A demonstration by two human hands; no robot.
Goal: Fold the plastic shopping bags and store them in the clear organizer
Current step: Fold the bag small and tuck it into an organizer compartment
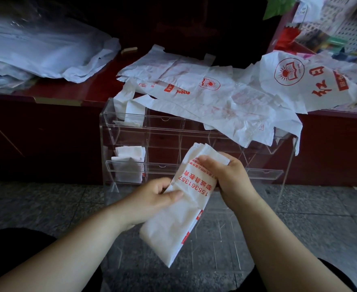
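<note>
— Which step is the person on?

— Folding, by the look of it. Nearest, the bag (181,209) is a long narrow strip of thin, crinkled white film with red print, held slantwise in the air. The left hand (152,199) pinches its left edge, thumb on top and fingers curled beneath. The right hand (228,175) has its fingers wrapped round the far end.

— And next?

— Probably doubling the strip over into a short packet, small enough for a slot. The film looks slippery and springy, so the fold would need pressing flat.

— Where would it go?

— Just beyond the hands stands the clear organizer (165,133), rigid acrylic with tilted bins. Folded packets (129,165) sit only in its left column, upper and lower. Farther off, loose bags (205,91) sprawl wrinkled across the dark red counter (47,131) and droop over the organizer's top.
</note>
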